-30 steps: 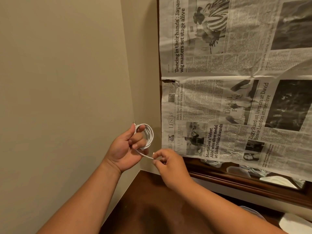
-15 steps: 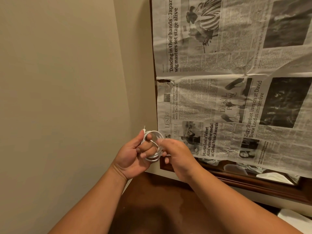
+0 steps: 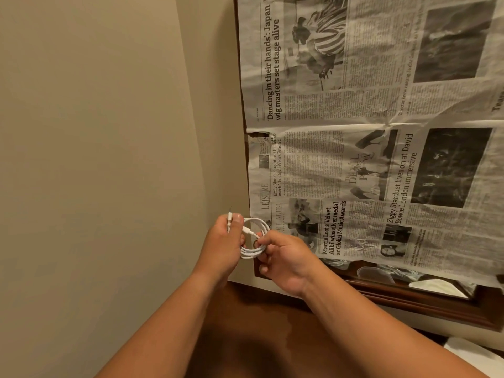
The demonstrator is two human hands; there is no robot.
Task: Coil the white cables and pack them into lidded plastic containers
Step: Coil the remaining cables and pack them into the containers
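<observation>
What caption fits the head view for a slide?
Both hands, left and right, hold a coiled white cable before a newspaper-covered mirror.

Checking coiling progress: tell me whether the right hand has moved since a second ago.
Yes. The right hand moved up toward the newspaper, meeting the cable coil.

Your left hand [image 3: 223,241] and right hand [image 3: 283,257] meet on the coiled cable [image 3: 253,238], held above the bench [image 3: 259,336] near its far left corner. Behind the bench stands a mirror frame [image 3: 409,301], with newspaper [image 3: 354,132] hung over it. A wall [image 3: 95,159] lies to your left.
</observation>
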